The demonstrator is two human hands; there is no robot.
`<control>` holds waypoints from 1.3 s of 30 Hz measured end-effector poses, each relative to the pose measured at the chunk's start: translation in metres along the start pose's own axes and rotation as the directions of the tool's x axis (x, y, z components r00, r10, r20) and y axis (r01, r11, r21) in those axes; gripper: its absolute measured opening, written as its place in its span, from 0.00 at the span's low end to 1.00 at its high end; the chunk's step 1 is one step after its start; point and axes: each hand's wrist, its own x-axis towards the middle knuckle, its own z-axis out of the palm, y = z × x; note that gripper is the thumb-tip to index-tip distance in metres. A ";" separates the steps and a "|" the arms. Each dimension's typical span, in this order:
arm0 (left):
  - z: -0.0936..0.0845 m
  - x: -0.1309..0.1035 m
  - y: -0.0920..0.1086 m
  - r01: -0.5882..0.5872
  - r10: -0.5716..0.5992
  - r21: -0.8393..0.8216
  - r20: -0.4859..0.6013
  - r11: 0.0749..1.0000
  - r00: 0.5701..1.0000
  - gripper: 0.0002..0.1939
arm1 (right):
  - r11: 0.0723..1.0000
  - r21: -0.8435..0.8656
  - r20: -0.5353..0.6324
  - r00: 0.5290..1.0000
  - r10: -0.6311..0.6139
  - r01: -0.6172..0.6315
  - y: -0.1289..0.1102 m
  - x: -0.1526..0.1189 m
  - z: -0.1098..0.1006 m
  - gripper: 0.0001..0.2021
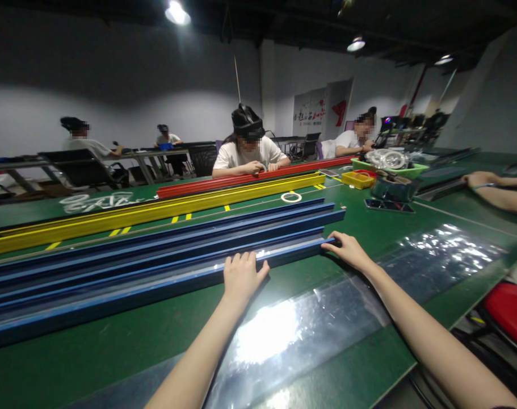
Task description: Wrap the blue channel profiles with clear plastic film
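Note:
A long blue channel strip [156, 295] lies nearest to me on the green table, with clear film showing inside its groove. My left hand [243, 278] rests on its near wall, fingers laid over the top edge and thumb spread to the side. At the strip's right end, my right hand [347, 250] pinches the corner between thumb and fingers. Just behind lies a second blue channel strip [284, 228], parallel to the first. In front of them, a wide sheet of clear plastic film [326, 318] reflects the lamp light.
Beyond are a yellow channel [156, 217], a red channel [224, 183] and a white ring [291, 197]. To the right are a phone [389, 206], a yellow tray [357, 180] and a green basket [420, 168]. A co-worker [249, 147] sits opposite; another person's hand [482, 180] reaches in right.

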 end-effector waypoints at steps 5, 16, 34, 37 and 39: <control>0.002 -0.002 -0.001 -0.015 0.015 0.006 -0.015 1.000 1.000 0.18 | 1.000 -0.023 0.012 1.000 -0.003 0.003 -0.001 0.000 0.000 0.18; 0.005 -0.002 -0.002 -0.018 0.018 0.003 -0.037 1.000 0.999 0.18 | 1.000 -0.010 0.018 1.000 -0.012 0.012 -0.006 -0.001 -0.004 0.17; -0.004 -0.004 -0.004 -0.080 0.078 -0.011 -0.149 0.997 0.986 0.12 | 0.976 0.209 -0.155 0.987 -0.031 0.063 -0.007 0.002 -0.004 0.09; -0.005 -0.006 -0.004 -0.100 0.087 -0.047 -0.214 0.994 0.973 0.12 | 0.976 0.172 -0.283 0.956 -0.080 0.133 -0.011 0.000 -0.007 0.06; -0.005 -0.007 -0.004 -0.104 0.081 -0.074 -0.265 0.992 0.961 0.14 | 0.973 0.150 -0.366 0.924 -0.108 0.173 -0.015 -0.001 -0.009 0.05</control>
